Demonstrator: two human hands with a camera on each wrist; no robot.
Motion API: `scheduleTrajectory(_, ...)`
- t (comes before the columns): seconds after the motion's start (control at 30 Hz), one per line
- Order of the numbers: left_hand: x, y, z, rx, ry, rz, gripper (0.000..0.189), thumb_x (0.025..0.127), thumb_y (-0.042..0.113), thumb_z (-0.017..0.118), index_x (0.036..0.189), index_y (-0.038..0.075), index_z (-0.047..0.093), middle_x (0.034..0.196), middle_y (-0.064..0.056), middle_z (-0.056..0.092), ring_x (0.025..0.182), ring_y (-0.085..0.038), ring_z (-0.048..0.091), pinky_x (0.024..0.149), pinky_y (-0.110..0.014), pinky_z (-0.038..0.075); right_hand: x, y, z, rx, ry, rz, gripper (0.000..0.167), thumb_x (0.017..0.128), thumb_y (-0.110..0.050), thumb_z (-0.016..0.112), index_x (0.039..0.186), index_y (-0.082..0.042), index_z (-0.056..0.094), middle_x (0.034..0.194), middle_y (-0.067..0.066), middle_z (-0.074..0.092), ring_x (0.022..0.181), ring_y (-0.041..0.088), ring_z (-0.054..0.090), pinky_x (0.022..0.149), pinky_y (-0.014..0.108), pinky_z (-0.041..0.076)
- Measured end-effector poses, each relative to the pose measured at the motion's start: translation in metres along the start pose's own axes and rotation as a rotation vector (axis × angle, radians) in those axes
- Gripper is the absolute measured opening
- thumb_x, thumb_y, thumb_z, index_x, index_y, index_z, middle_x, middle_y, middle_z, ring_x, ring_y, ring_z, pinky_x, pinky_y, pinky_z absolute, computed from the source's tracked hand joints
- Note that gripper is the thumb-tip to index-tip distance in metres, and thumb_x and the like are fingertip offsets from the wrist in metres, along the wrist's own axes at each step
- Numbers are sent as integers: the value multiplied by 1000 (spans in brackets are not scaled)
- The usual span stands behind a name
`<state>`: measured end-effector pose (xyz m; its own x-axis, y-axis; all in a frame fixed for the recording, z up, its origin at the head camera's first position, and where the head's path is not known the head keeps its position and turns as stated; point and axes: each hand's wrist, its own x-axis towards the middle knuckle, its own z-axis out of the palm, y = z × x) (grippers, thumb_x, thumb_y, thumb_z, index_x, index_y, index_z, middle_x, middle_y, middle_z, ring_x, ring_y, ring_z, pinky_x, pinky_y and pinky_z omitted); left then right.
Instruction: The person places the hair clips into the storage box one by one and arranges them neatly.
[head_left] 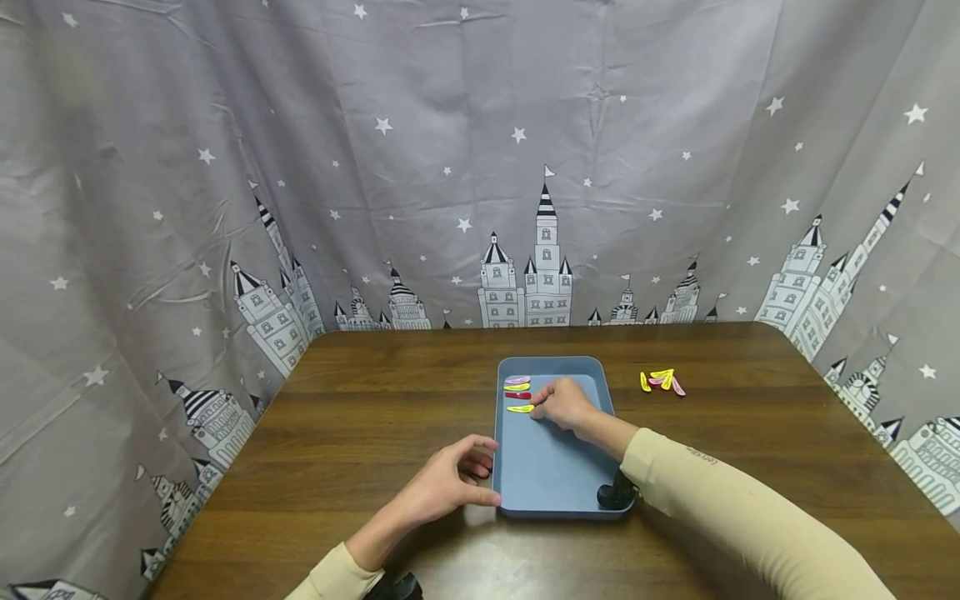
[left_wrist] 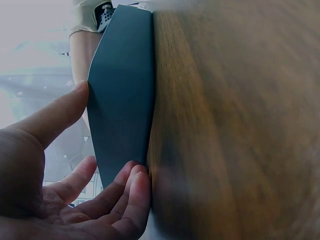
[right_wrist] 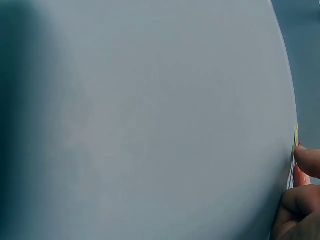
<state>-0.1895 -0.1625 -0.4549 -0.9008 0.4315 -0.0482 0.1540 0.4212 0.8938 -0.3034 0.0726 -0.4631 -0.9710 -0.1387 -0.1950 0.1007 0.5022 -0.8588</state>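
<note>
A shallow blue-grey tray [head_left: 551, 471] lies on the table. Inside it, my right hand [head_left: 564, 405] pinches a yellow hair clip [head_left: 520, 409] near the left wall; in the right wrist view only the yellow clip's tip [right_wrist: 296, 131] shows by the thumb. Just beyond it lie a red hair clip [head_left: 517, 396], another yellow hair clip [head_left: 517, 387] and a pink hair clip [head_left: 517, 381], in a column. My left hand [head_left: 450, 479] touches the tray's left side with loosely bent fingers, thumb at the rim, as the left wrist view shows on the tray's outer wall [left_wrist: 122, 90].
Right of the tray, a small pile of yellow, pink and red hair clips [head_left: 663, 379] lies on the brown wooden table [head_left: 375, 400]. A grey curtain [head_left: 420, 167] with castles and stars hangs behind the table. Black wrist cameras sit on both wrists.
</note>
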Motion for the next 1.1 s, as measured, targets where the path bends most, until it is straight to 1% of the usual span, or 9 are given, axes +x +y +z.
scheduleTrajectory(0.2, 0, 0, 0, 3, -1, -4, 65, 78, 20, 88, 134, 7, 57, 116, -13, 66, 103, -23, 62, 87, -35, 54, 0, 0, 0, -12, -1, 0, 5, 85, -6, 78, 89, -4, 74, 83, 8, 68, 42, 11, 32, 41, 24, 26)
scheduleTrajectory(0.27, 0, 0, 0, 2, -3, 0, 64, 78, 19, 88, 133, 7, 57, 116, -13, 66, 103, -24, 62, 87, -36, 54, 0, -1, 1, -23, 7, -11, 5, 85, -6, 78, 88, -4, 74, 85, 7, 68, 48, 12, 37, 43, 24, 28)
scheduleTrajectory(0.4, 0, -1, 0, -1, -4, 7, 64, 78, 18, 88, 133, 7, 57, 115, -13, 66, 103, -24, 63, 87, -36, 54, 0, -1, 3, -46, 22, -37, 4, 83, -5, 78, 86, -4, 75, 91, 8, 70, 67, 16, 50, 52, 26, 34)
scheduleTrajectory(0.43, 0, -1, 0, -1, -5, 8, 64, 78, 18, 88, 133, 6, 57, 115, -13, 66, 103, -24, 63, 87, -36, 54, 0, -2, 3, -50, 25, -43, 4, 83, -5, 78, 85, -4, 75, 93, 8, 70, 72, 17, 52, 54, 26, 36)
scheduleTrajectory(0.5, 0, -1, 0, -2, -5, 6, 64, 78, 18, 88, 133, 6, 57, 115, -13, 66, 103, -23, 62, 87, -35, 54, 0, -2, 4, -51, 25, -46, 4, 83, -5, 78, 85, -4, 75, 94, 8, 71, 76, 19, 55, 57, 27, 38)
scheduleTrajectory(0.77, 0, -1, 0, -9, -7, 5, 64, 78, 19, 87, 133, 7, 57, 115, -14, 66, 103, -24, 62, 87, -35, 55, 1, -2, 6, -50, 46, -42, 4, 84, -5, 78, 86, -3, 75, 96, 10, 72, 84, 21, 59, 64, 27, 45)
scheduleTrajectory(1.1, 0, -2, 0, 0, -7, 9, 63, 78, 19, 88, 133, 8, 58, 114, -13, 67, 103, -24, 63, 86, -34, 55, 1, -4, 9, -51, 74, -16, 6, 86, -8, 77, 90, -4, 74, 104, 12, 70, 90, 23, 59, 68, 28, 45)
